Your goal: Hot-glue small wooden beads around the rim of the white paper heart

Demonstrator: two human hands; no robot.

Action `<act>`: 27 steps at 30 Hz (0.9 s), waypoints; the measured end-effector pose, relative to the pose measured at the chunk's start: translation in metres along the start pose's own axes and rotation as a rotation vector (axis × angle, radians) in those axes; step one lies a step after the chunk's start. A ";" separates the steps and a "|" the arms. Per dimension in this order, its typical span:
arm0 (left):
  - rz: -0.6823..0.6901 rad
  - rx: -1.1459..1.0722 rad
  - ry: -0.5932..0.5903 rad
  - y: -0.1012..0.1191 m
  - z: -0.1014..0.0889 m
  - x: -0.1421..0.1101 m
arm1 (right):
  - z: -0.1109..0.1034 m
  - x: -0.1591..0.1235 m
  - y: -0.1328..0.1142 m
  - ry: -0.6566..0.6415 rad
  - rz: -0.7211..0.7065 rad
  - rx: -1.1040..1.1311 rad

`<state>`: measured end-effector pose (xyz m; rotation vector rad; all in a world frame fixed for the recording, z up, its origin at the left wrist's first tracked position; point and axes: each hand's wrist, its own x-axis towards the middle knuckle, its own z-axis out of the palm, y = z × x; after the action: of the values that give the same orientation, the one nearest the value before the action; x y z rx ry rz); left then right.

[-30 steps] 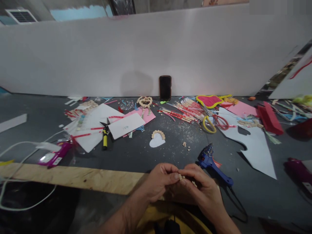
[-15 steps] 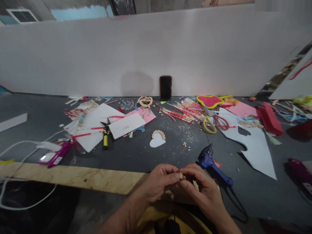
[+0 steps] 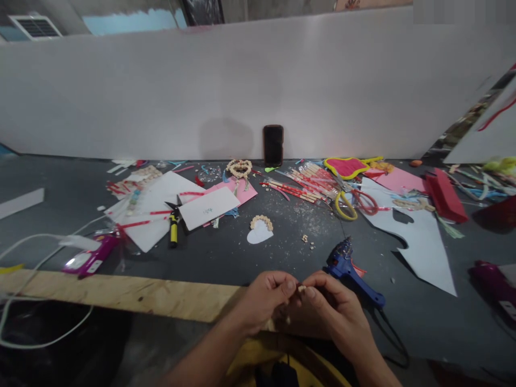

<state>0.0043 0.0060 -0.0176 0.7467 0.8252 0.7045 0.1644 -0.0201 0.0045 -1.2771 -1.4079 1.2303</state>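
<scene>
My left hand (image 3: 271, 298) and my right hand (image 3: 336, 306) meet at the table's near edge, fingertips close together. Between them shows a small beige piece (image 3: 302, 288), pinched by my right thumb and index finger. My left thumb and fingers are pressed together beside it; what they hold is hidden. Beyond the hands lies a white paper heart (image 3: 260, 234) with a row of beige pieces (image 3: 261, 220) along its upper edge. Several loose beige pieces (image 3: 305, 238) are to its right. A blue glue gun (image 3: 350, 271) lies by my right hand.
Yellow-handled pliers (image 3: 173, 231) and a purple glue gun (image 3: 92, 255) lie left, with a white cable. Scissors (image 3: 345, 207), red-and-beige sticks (image 3: 292, 191) and a cut white sheet (image 3: 421, 242) are right. A phone (image 3: 273, 145) leans on the white panel (image 3: 161, 97) behind.
My fingertips have shifted slightly around the small beige piece; my left thumb has drawn back from it and my right thumb is now against it. The things on the table stay put.
</scene>
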 end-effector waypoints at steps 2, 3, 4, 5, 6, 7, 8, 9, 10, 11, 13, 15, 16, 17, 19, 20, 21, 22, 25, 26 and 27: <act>0.079 0.017 0.043 0.003 0.003 -0.001 | 0.002 -0.001 0.001 0.060 0.043 0.033; 0.118 0.027 0.057 0.005 0.004 -0.001 | 0.003 -0.001 0.001 0.084 0.062 0.046; 0.151 0.045 0.068 0.007 0.005 -0.002 | 0.004 -0.002 0.002 0.100 0.078 0.057; 0.178 0.077 0.080 0.009 0.007 -0.003 | 0.005 -0.002 0.003 0.106 0.090 0.066; 0.201 0.119 0.093 0.010 0.008 -0.003 | 0.006 -0.002 0.003 0.108 0.096 0.073; 0.219 0.167 0.109 0.011 0.008 -0.004 | 0.007 -0.002 0.004 0.109 0.098 0.077; 0.234 0.215 0.128 0.011 0.009 -0.005 | 0.007 -0.002 0.004 0.113 0.099 0.078; 0.246 0.258 0.147 0.010 0.009 -0.006 | 0.008 -0.002 0.004 0.118 0.101 0.077; 0.252 0.293 0.164 0.010 0.009 -0.006 | 0.009 -0.002 0.004 0.126 0.104 0.076; 0.256 0.322 0.179 0.010 0.009 -0.007 | 0.009 -0.003 0.004 0.134 0.109 0.075; 0.263 0.367 0.201 0.009 0.009 -0.008 | 0.010 -0.003 0.002 0.150 0.118 0.071; 0.272 0.404 0.213 0.009 0.009 -0.009 | 0.010 -0.004 0.000 0.153 0.124 0.073; 0.277 0.419 0.219 0.009 0.010 -0.009 | 0.011 -0.004 -0.001 0.154 0.128 0.076; 0.279 0.431 0.223 0.009 0.010 -0.010 | 0.011 -0.005 -0.001 0.154 0.131 0.080; 0.276 0.447 0.230 0.009 0.010 -0.011 | 0.012 -0.005 -0.001 0.157 0.138 0.092; 0.276 0.453 0.233 0.009 0.011 -0.011 | 0.012 -0.004 -0.001 0.161 0.142 0.098; 0.276 0.459 0.234 0.009 0.011 -0.011 | 0.012 -0.004 0.000 0.163 0.145 0.104; 0.279 0.466 0.235 0.009 0.011 -0.011 | 0.013 -0.004 0.000 0.166 0.147 0.111; 0.295 0.502 0.240 0.009 0.011 -0.011 | 0.013 -0.004 0.001 0.174 0.162 0.131; 0.302 0.515 0.240 0.010 0.010 -0.011 | 0.014 -0.004 0.001 0.174 0.167 0.141; 0.307 0.526 0.237 0.011 0.010 -0.010 | 0.014 -0.004 0.001 0.173 0.174 0.153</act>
<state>0.0051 0.0007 -0.0004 1.2995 1.1463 0.8718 0.1517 -0.0261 0.0012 -1.3856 -1.0777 1.2832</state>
